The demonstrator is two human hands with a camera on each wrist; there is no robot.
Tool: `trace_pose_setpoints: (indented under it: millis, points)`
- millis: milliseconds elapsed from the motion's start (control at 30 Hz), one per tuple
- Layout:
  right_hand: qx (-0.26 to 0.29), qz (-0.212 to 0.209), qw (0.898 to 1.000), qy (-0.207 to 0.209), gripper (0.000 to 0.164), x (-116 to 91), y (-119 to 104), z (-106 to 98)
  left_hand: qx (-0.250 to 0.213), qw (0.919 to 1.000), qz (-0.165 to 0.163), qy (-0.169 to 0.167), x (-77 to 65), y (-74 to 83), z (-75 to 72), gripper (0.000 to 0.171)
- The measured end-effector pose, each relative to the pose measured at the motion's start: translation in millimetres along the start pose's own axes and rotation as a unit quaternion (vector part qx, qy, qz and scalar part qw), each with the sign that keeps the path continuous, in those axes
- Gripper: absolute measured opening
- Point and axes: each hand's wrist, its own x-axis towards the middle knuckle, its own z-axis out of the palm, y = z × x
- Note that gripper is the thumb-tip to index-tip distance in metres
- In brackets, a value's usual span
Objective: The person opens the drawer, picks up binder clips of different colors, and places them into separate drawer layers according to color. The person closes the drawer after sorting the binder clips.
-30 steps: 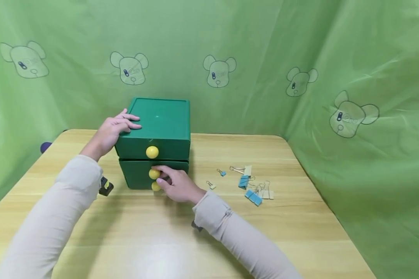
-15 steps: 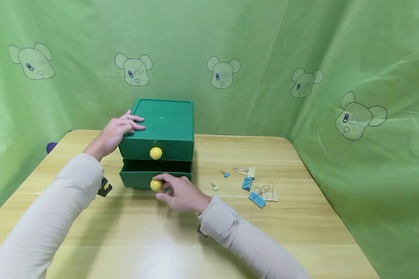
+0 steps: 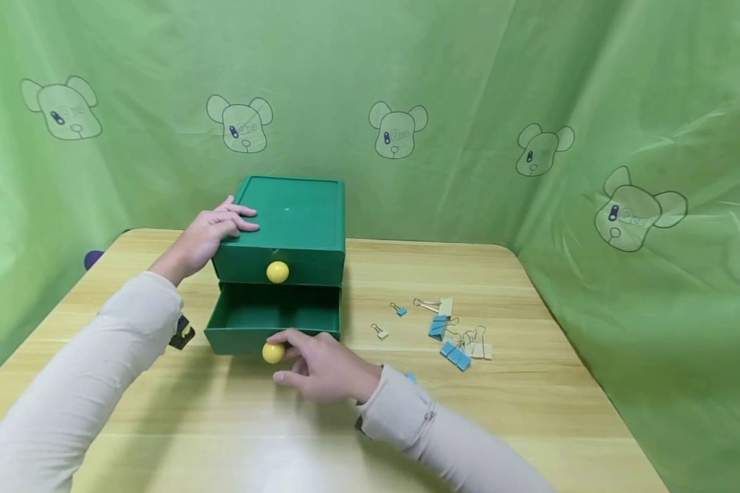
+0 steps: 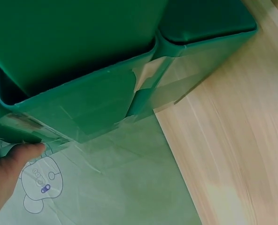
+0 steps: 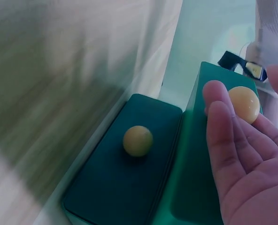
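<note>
A green two-drawer cabinet (image 3: 296, 212) stands at the back of the table. My left hand (image 3: 206, 233) rests on its top left edge, fingers lying over the top; the left wrist view shows the thumb against the side. The lower drawer (image 3: 240, 341) is pulled out, its visible inside bare. At its yellow knob (image 3: 273, 352), my right hand (image 3: 333, 370) hooks its index finger over the ball, with the thumb apart below. In the right wrist view the knob (image 5: 244, 104) sits among the fingers. The upper drawer, with its own yellow knob (image 3: 277, 272), is closed.
Right of the cabinet lie several blue and cream binder clips (image 3: 455, 355), plus a small blue clip (image 3: 398, 309) and a small cream clip (image 3: 379, 332). Another blue piece shows beside the right cuff. Green curtain (image 3: 321, 82) surrounds the table's back and sides.
The lower drawer has slid from closed to well out toward me, the right hand moving with its knob. The left hand stays on the cabinet. The head view has shifted slightly.
</note>
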Motion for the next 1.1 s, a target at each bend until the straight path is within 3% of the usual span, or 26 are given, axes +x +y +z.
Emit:
trace_pose_setpoints:
  millis: [367, 767, 1100]
  points:
    - [-0.019, -0.029, 0.999, -0.020, 0.049, -13, -7, 6, -0.003, 0.9999, -0.015, 0.004, 0.3, -0.5, 0.4, 0.038]
    - [-0.026, -0.041, 0.998, -0.033, 0.053, -13, -8, 3, 0.004, 0.9998, -0.015, 0.010, -0.2, 0.5, -1.8, 0.044]
    - [0.004, -0.069, 0.998, 0.000, 0.041, -20, -13, -6, 0.002, 0.9999, 0.004, 0.014, 0.1, -6.2, -0.1, 0.045]
